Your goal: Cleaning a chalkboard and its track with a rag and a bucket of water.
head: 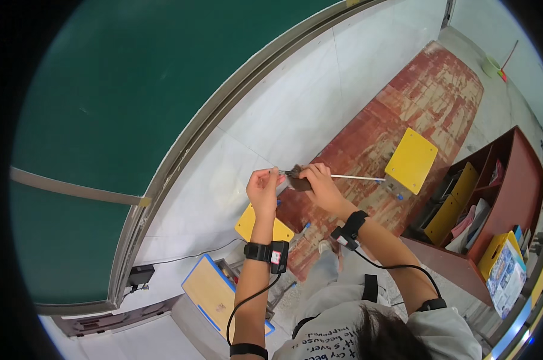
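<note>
In front of the person, above a red worn platform (366,135), both hands meet near the white wall. My left hand (263,186) pinches the end of a small dark, thin item (283,172), too small to name surely. My right hand (320,182) grips a dark brown cloth-like or bristly piece (300,180) around that item. A thin white rod (357,177) sticks out to the right from behind my right hand. Whether rod and dark piece are joined is hidden by the fingers.
A green chalkboard (132,99) with a metal frame fills the upper left. Yellow stool seats (411,160) stand on and beside the platform. A blue-edged desk (210,292) is at lower left. A red-brown lectern cabinet (514,193) holding books and folded stools stands at right.
</note>
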Demonstrator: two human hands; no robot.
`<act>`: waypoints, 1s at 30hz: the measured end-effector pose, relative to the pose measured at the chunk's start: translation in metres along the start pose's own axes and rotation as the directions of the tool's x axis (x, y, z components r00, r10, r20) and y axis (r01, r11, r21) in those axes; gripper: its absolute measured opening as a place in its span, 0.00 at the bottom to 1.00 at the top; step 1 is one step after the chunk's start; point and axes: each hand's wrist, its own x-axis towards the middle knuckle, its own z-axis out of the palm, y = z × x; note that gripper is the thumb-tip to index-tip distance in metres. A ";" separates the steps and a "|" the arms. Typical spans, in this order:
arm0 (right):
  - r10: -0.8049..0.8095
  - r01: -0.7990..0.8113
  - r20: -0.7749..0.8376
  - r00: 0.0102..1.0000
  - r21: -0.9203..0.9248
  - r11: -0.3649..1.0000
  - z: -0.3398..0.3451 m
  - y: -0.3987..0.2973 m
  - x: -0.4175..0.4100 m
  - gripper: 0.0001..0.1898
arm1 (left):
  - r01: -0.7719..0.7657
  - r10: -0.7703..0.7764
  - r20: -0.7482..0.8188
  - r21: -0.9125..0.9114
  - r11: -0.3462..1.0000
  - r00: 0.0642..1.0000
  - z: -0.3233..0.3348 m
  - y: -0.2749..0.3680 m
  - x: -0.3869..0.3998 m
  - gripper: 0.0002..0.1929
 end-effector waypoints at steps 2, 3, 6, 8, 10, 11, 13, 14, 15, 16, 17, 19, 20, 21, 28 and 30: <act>0.093 -0.093 -0.047 0.995 0.012 0.996 -0.003 0.022 -0.012 0.22 | -0.043 0.043 -0.023 -0.030 0.999 0.999 -0.004 0.000 -0.003 0.06; 0.177 -0.174 -0.083 0.981 0.035 0.984 -0.005 0.028 -0.016 0.22 | -0.043 0.043 -0.021 -0.028 0.999 0.999 -0.007 0.003 -0.003 0.06; 0.174 -0.174 -0.148 0.973 0.016 0.985 -0.002 0.023 -0.016 0.23 | -0.037 0.035 -0.033 -0.060 0.998 0.999 -0.018 0.006 -0.002 0.06; 0.044 -0.039 -0.148 0.988 0.037 0.999 0.006 -0.009 0.003 0.23 | -0.015 0.012 -0.027 -0.116 0.993 1.000 -0.027 0.004 -0.005 0.06; 0.021 -0.008 -0.201 0.979 0.066 0.998 0.021 -0.044 0.025 0.22 | -0.024 0.023 -0.010 -0.092 0.996 1.000 -0.025 0.004 -0.007 0.06; 0.035 -0.018 -0.207 0.978 0.085 0.996 0.024 -0.058 0.034 0.22 | -0.033 0.034 0.000 -0.062 0.998 0.999 -0.028 0.005 -0.006 0.06; 0.007 -0.005 -0.126 0.992 0.015 1.000 0.024 -0.052 0.039 0.20 | -0.057 0.057 0.000 -0.070 0.996 0.998 -0.034 0.013 -0.004 0.05; -0.012 0.010 -0.040 0.999 -0.046 0.999 0.023 -0.048 0.043 0.19 | -0.077 0.079 0.046 -0.049 0.996 0.996 -0.038 0.017 -0.005 0.05; -0.019 0.017 -0.041 0.999 -0.046 0.999 0.025 -0.041 0.042 0.19 | -0.100 0.102 0.089 -0.028 0.995 0.991 -0.042 0.023 -0.006 0.05; -0.031 0.031 0.001 1.000 -0.107 0.994 0.026 -0.027 0.037 0.18 | -0.104 0.107 0.092 -0.031 0.994 0.990 -0.046 0.025 -0.006 0.05; -0.040 0.047 0.043 0.998 -0.167 0.985 0.025 -0.013 0.030 0.16 | -0.127 0.129 0.075 -0.038 0.991 0.989 -0.052 0.027 -0.007 0.05; -0.016 0.030 0.062 0.998 -0.238 0.971 0.015 0.014 0.010 0.15 | -0.151 0.154 0.062 -0.042 0.988 0.986 -0.070 0.034 -0.004 0.05; 0.012 0.013 0.080 0.997 -0.309 0.951 0.007 0.024 0.004 0.15 | -0.135 0.137 0.046 -0.050 0.990 0.989 -0.079 0.039 0.000 0.06; 0.007 0.018 0.079 0.997 -0.307 0.952 0.005 0.023 0.001 0.15 | -0.120 0.121 0.020 -0.051 0.991 0.992 -0.089 0.043 0.001 0.06; -0.088 0.095 0.044 0.995 -0.201 0.975 0.031 -0.034 0.034 0.13 | -0.046 0.076 0.157 -0.185 0.982 0.985 -0.069 0.013 0.000 0.10; -0.062 0.111 0.170 0.983 -0.295 0.949 0.039 -0.041 0.040 0.11 | -0.083 0.091 0.070 -0.112 0.990 0.993 -0.064 0.018 0.003 0.11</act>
